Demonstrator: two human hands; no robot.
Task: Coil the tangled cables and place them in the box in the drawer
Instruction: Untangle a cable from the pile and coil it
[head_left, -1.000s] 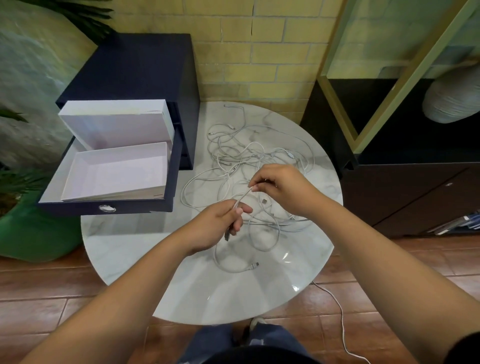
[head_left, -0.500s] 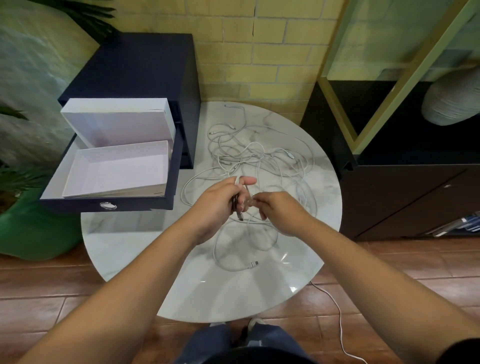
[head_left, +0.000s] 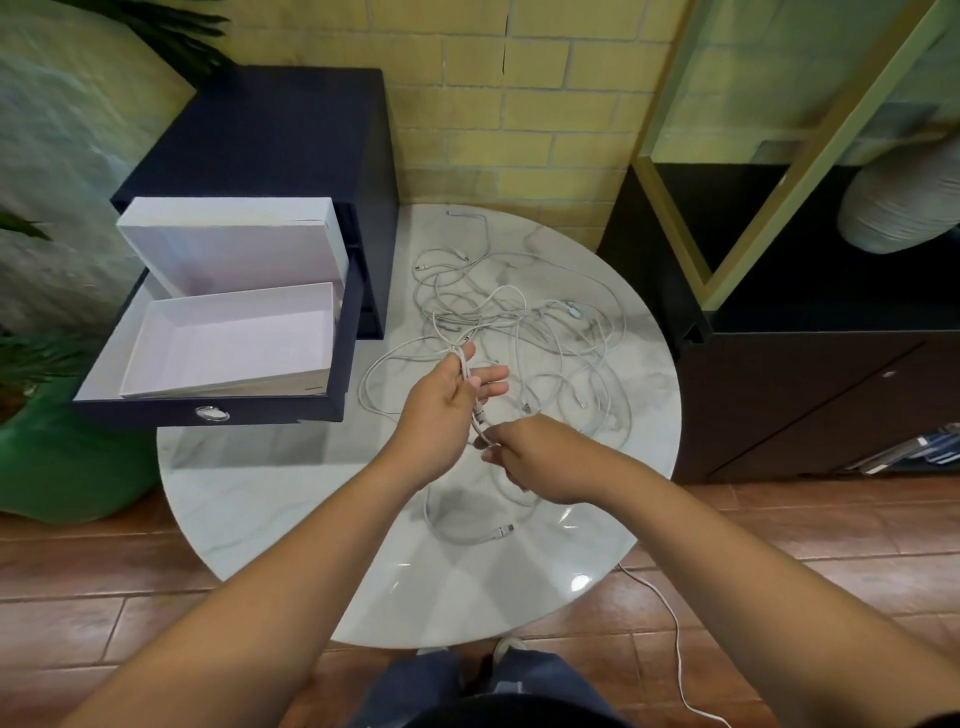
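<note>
Two hands working a white cable over a round marble table.

The table (head_left: 260, 483) fills the middle of the frame; at upper left a dark cabinet's open drawer (head_left: 343, 364) holds an open white box (head_left: 228, 343), nothing inside it. The tangled cables (head_left: 524, 332) sprawl across the table's far half. At centre, the left hand (head_left: 447, 400) pinches a cable strand, other fingers spread; the right hand (head_left: 540, 457), just below, grips the same strand.
</note>
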